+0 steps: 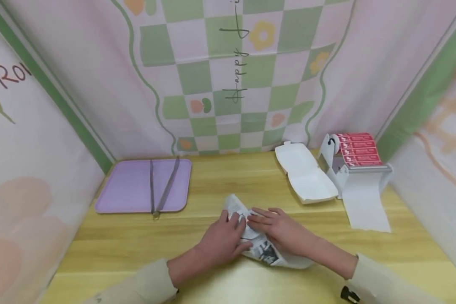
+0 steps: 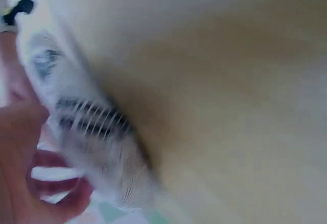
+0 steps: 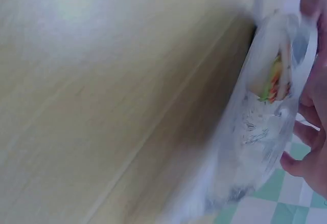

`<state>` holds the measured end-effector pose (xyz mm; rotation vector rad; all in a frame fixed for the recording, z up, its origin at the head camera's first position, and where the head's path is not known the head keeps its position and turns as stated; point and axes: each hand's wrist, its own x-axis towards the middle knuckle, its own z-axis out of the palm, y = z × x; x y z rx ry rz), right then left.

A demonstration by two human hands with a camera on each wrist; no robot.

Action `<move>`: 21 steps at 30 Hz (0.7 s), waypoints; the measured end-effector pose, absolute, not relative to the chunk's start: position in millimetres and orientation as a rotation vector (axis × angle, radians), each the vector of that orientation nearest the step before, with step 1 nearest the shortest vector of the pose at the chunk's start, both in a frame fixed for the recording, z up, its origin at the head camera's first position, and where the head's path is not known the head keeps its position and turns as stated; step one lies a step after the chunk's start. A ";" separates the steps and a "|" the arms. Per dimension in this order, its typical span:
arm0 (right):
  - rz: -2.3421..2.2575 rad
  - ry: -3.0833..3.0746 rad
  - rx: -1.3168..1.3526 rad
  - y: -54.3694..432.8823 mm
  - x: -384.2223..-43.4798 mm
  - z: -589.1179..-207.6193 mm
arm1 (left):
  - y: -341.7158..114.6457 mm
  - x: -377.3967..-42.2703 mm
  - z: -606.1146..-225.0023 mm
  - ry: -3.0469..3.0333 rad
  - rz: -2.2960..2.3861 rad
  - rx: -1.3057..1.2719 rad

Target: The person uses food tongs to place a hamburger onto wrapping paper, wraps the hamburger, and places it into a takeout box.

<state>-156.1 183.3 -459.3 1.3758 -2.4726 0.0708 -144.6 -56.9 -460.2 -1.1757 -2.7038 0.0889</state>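
Observation:
A newspaper-print food wrapper (image 1: pixel 264 251) lies folded on the table between both hands. In the right wrist view, one end of the paper gapes around a sandwich (image 3: pixel 273 83) with green and orange-red filling. My left hand (image 1: pixel 222 238) holds the wrapper's left part, fingers bent over the top and thumb at the near edge. From the other side my right hand (image 1: pixel 283 230) rests on the paper with its fingers fairly straight. The left wrist view is blurred; there the left fingers (image 2: pixel 56 185) curl beside the printed paper. The sandwich is hidden in the head view.
A purple tray (image 1: pixel 125 185) with metal tongs (image 1: pixel 167 185) across it stands at the left. Back right lie an open white takeaway box (image 1: pixel 308 173) and a dispenser (image 1: pixel 330 162) holding a roll of red labels (image 1: pixel 359 147), its white strip hanging onto the wooden table (image 1: pixel 137 249).

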 end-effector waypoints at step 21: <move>0.332 -2.473 1.340 174.5 -171.5 -462.6 | -85.0 -154.1 -451.3 -2.480 0.171 -1.628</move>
